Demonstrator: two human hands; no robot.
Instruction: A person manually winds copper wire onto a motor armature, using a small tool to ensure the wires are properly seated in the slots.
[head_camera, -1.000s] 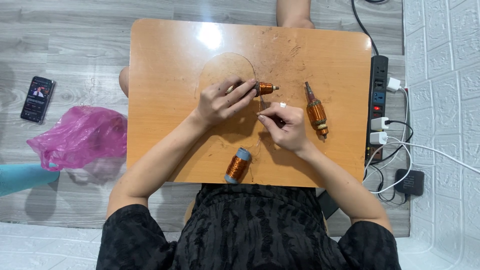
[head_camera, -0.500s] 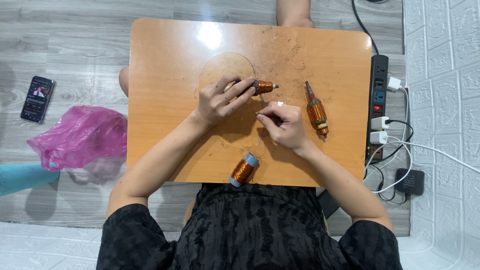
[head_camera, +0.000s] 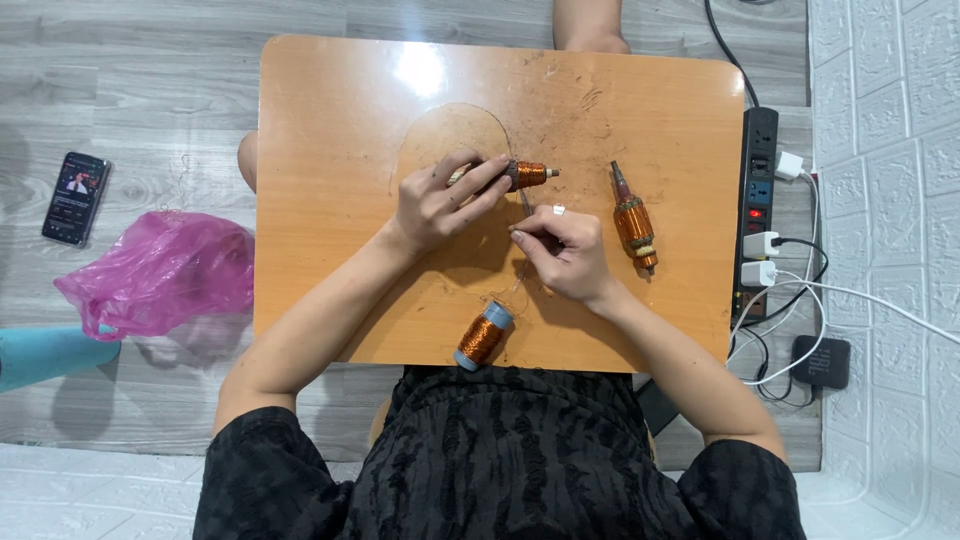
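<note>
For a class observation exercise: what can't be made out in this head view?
- Left hand covers most of the small copper-wound armature.
- Fine copper wire at the right hand: too thin to trace.
- Black phone screen: too small.
- Knee beyond the orange wooden table: cut off.

Spool on table near edge; armature right of hands.

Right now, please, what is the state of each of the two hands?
Left hand: closed, holding a small copper-wound motor rotor on the table.
Right hand: fingers pinched shut, apparently on thin copper wire; the wire is too fine to confirm.
</note>
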